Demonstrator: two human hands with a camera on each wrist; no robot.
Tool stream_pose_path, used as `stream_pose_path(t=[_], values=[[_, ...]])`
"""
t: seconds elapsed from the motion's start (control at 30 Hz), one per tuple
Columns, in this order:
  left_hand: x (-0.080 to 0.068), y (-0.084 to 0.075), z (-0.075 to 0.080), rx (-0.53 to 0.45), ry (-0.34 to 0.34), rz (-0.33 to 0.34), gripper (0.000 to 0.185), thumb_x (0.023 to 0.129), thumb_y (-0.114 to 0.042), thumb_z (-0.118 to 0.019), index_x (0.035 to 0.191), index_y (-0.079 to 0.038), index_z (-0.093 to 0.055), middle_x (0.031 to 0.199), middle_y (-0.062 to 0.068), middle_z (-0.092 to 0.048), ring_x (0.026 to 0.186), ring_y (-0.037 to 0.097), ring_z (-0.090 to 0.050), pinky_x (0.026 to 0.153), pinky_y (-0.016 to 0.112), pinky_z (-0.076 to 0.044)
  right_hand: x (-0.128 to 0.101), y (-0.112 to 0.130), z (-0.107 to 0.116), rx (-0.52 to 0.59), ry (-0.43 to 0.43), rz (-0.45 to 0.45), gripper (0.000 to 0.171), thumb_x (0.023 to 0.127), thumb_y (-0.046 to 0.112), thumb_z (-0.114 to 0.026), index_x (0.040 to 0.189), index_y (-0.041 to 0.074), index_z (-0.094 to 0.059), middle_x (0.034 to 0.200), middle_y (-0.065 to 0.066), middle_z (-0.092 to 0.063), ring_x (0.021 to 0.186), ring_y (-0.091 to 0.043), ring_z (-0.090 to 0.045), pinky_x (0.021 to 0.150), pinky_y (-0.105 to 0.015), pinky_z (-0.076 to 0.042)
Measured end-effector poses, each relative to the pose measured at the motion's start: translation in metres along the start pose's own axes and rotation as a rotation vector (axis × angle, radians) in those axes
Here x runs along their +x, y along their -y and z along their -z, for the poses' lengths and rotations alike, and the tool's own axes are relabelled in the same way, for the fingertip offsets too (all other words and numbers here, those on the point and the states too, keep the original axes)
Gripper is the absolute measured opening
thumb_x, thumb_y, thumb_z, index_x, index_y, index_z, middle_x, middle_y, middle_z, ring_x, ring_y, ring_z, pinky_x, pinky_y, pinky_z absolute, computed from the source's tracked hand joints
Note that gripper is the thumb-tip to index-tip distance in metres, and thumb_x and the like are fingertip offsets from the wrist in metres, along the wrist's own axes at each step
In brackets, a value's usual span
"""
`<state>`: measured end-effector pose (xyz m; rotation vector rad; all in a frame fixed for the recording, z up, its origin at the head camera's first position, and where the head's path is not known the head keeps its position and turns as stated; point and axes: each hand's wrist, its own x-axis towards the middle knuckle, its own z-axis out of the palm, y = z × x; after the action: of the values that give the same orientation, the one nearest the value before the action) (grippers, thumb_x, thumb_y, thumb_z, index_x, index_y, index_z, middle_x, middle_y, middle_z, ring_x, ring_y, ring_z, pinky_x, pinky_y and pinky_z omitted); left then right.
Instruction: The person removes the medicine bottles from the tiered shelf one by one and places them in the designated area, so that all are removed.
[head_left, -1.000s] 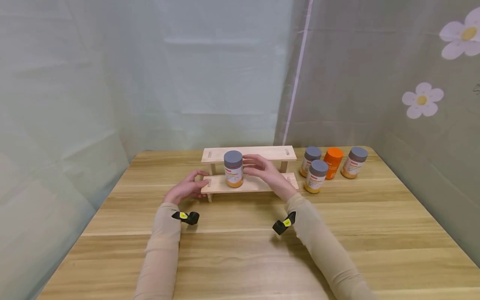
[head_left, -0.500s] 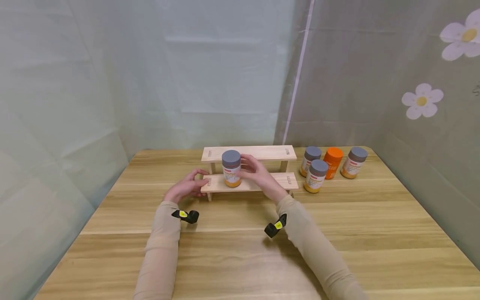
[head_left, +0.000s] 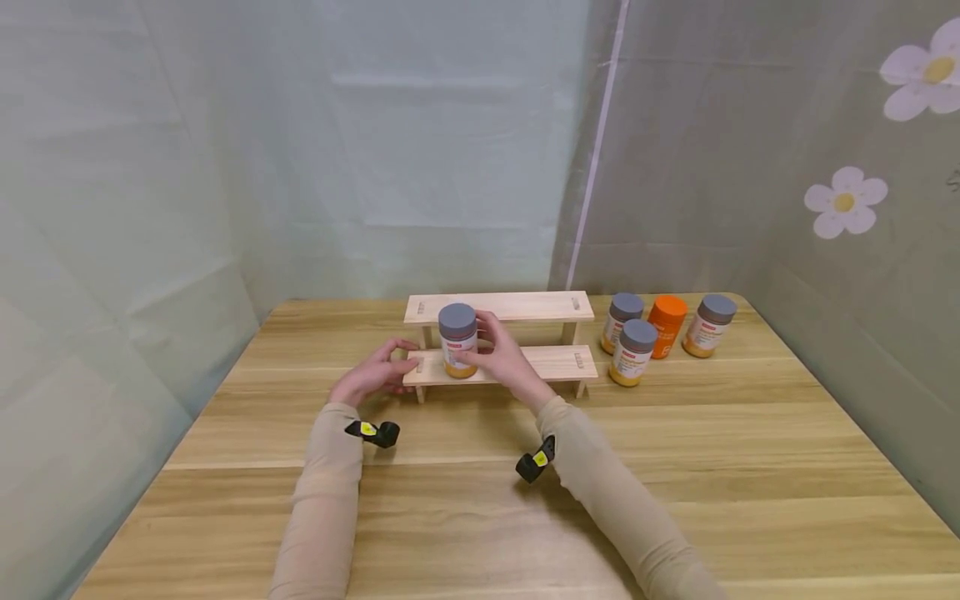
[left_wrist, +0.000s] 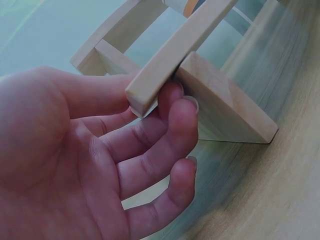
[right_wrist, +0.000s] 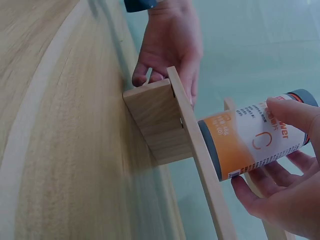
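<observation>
Fingers [head_left: 480,354] around shelved bottle [head_left: 458,340]

We see a light wooden tabletop [head_left: 480,500] with plank grain, hemmed by pale green draped sheeting [head_left: 300,150] and, at right, grey cloth [head_left: 750,167] printed with white daisies [head_left: 845,200].

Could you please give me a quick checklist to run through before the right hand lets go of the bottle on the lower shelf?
1. Bottle base flat on lower shelf: ok in the right wrist view.
2. Bottle upright: ok.
3. Right hand grips the bottle: ok.
4. Left hand steadies the shelf end: ok.
5. Rack feet flat on table: cannot tell.
</observation>
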<state>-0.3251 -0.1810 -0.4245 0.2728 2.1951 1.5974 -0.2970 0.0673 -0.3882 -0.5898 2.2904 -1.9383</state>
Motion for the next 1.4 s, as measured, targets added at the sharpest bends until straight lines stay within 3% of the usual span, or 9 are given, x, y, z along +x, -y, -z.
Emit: stream_pose_path(t=[0.33, 0.6, 0.9, 1.1, 1.4], values=[[0.001, -0.001, 0.0, 0.007, 0.004, -0.01, 0.046, 0.101, -0.02, -0.05, 0.138, -0.002, -0.029, 0.093, 0.004, -0.064, 0.071, 0.012, -0.062, 0.069, 0.029, -0.05, -0.003, 0.003, 0.0, -0.091, -0.037, 0.002, 0.069, 0.085, 0.011, -0.075, 0.144, 0.018, -0.04, 0.143, -0.013, -0.047, 0.127, -0.034, -0.052, 0.1, -0.048, -0.047], [0.0, -0.003, -0.001, 0.009, 0.005, -0.014, 0.045, 0.101, -0.019, -0.05, 0.137, -0.002, -0.03, 0.095, 0.005, -0.064, 0.07, 0.012, -0.062, 0.069, 0.029, -0.05, -0.007, 0.01, 0.003, -0.102, -0.037, 0.003, 0.068, 0.085, 0.014, -0.075, 0.144, 0.02, -0.041, 0.142, -0.012, -0.047, 0.128, -0.033, -0.051, 0.1, -0.047, -0.047], [0.0, -0.002, 0.002, 0.019, -0.005, -0.012, 0.046, 0.101, -0.02, -0.05, 0.138, -0.003, -0.029, 0.108, 0.014, -0.059, 0.075, 0.012, -0.062, 0.071, 0.028, -0.05, -0.008, 0.027, 0.021, -0.071, -0.055, 0.072, 0.067, 0.082, 0.005, -0.075, 0.14, 0.012, -0.044, 0.139, -0.015, -0.05, 0.126, -0.034, -0.053, 0.101, -0.046, -0.047], [-0.001, -0.002, 0.002, 0.026, -0.01, -0.016, 0.046, 0.101, -0.022, -0.051, 0.138, -0.004, -0.03, 0.112, 0.018, -0.059, 0.076, 0.013, -0.062, 0.072, 0.029, -0.051, -0.012, 0.031, 0.03, -0.096, -0.034, 0.071, 0.066, 0.082, 0.005, -0.076, 0.14, 0.011, -0.045, 0.138, -0.015, -0.051, 0.126, -0.033, -0.053, 0.099, -0.044, -0.049], [0.0, 0.002, 0.0, 0.013, -0.008, -0.011, 0.048, 0.1, -0.022, -0.052, 0.138, -0.003, -0.029, 0.113, 0.02, -0.058, 0.075, 0.012, -0.062, 0.071, 0.028, -0.051, -0.021, 0.032, 0.053, -0.15, -0.091, 0.051, 0.065, 0.082, 0.007, -0.076, 0.139, 0.01, -0.046, 0.138, -0.016, -0.052, 0.126, -0.035, -0.053, 0.1, -0.047, -0.048]])
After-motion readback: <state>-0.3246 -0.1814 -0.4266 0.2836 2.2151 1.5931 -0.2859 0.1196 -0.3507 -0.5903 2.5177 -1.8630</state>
